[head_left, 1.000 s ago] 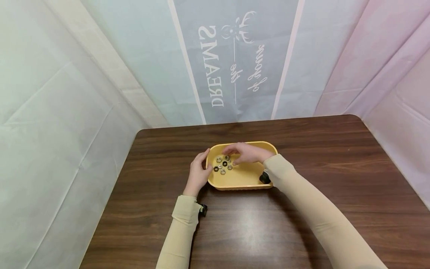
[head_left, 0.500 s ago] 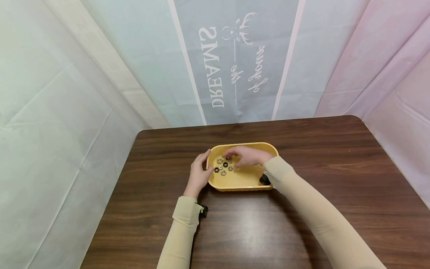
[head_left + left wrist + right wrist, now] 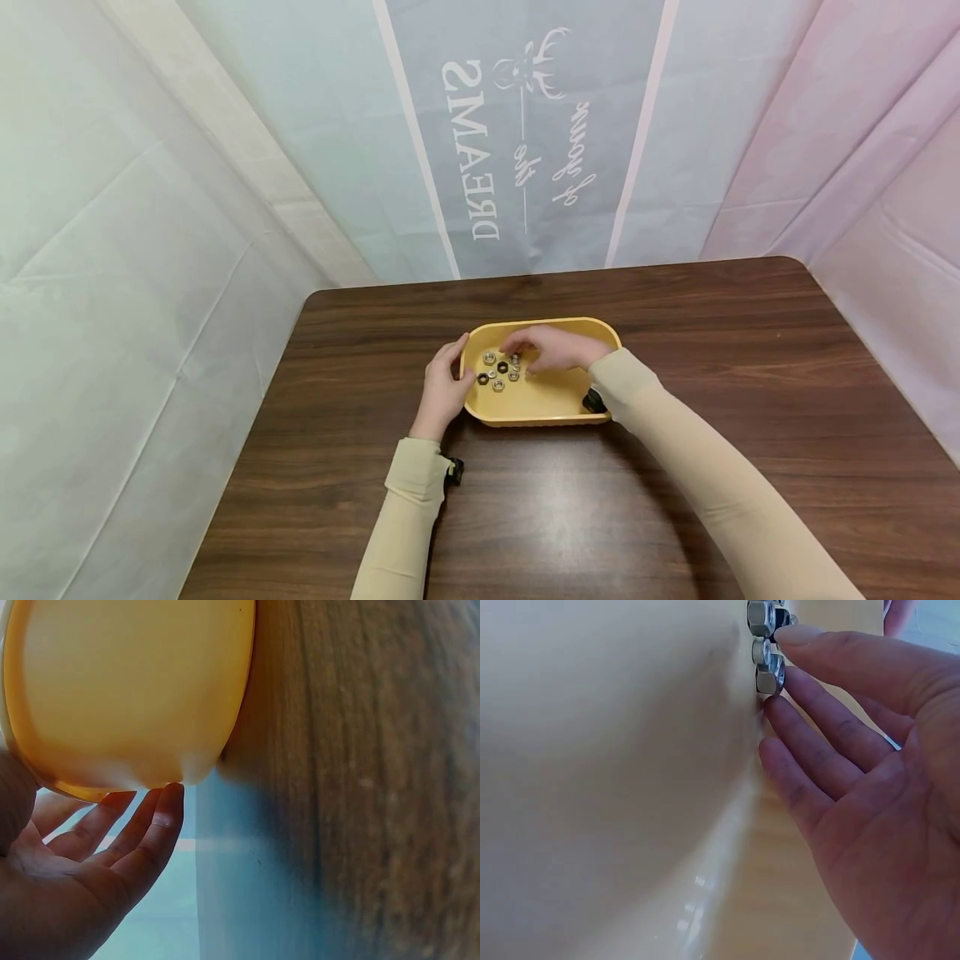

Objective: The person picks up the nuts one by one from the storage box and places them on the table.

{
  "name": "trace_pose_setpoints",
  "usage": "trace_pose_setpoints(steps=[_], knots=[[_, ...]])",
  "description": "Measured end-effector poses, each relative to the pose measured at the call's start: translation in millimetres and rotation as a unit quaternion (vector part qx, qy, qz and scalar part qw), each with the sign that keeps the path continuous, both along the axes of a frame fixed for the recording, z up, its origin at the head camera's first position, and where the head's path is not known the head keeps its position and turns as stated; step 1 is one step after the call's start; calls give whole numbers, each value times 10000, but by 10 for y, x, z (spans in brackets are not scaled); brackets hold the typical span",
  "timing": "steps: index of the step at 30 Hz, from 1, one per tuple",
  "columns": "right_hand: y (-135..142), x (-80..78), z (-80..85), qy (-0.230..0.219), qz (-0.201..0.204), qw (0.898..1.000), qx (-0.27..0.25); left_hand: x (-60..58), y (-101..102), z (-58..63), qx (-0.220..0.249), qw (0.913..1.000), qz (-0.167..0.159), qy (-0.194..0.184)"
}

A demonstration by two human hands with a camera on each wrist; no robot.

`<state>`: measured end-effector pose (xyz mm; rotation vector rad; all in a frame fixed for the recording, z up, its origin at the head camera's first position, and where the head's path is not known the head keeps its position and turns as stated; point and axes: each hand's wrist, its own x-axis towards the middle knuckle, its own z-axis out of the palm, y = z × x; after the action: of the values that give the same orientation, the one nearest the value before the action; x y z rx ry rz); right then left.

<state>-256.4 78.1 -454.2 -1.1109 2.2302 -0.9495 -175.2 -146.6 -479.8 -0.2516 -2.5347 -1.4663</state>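
A yellow plastic tray (image 3: 551, 407) with rounded corners stands on the table. Several silver hex nuts (image 3: 490, 358) and two black nuts, one of them a black nut (image 3: 483, 379) by the left thumb, lie loose in its left half. My left hand (image 3: 442, 390) holds the tray's left end, thumb over the rim and fingertips against the outer wall, as the left wrist view shows. Inside the tray is my right hand (image 3: 553, 346), its fingers loosely bent beside the nuts. In the right wrist view, fingertips lie behind a silver nut (image 3: 769, 678), and the thumb (image 3: 799, 635) hovers close to the cluster.
The dark wood table (image 3: 345, 350) extends on all sides of the tray. Behind it hangs a pale fabric backdrop (image 3: 525, 167) with mirrored lettering, and light fabric also lines both sides. Small black cameras, such as the left wrist camera (image 3: 454, 471), sit at the wrists.
My right hand has shifted slightly to the right, and the silver nuts by its fingertips have moved a little right, apart from the black nut. The left hand stays on the tray's end.
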Motion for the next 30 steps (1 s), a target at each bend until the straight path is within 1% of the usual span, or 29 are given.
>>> trace_pose_setpoints(steps=[9, 18, 25, 30], knots=[[16, 4, -5, 8, 103, 9999, -98, 2, -1, 3, -36, 10000, 8, 49], [17, -3, -34, 83, 137, 9998, -90, 8, 7, 10, 33, 10000, -8, -24], [15, 17, -23, 86, 132, 9999, 5, 0, 3, -3, -38, 10000, 7, 61], [12, 20, -25, 104, 122, 9999, 52, 1, 6, -1, -52, 10000, 24, 40]])
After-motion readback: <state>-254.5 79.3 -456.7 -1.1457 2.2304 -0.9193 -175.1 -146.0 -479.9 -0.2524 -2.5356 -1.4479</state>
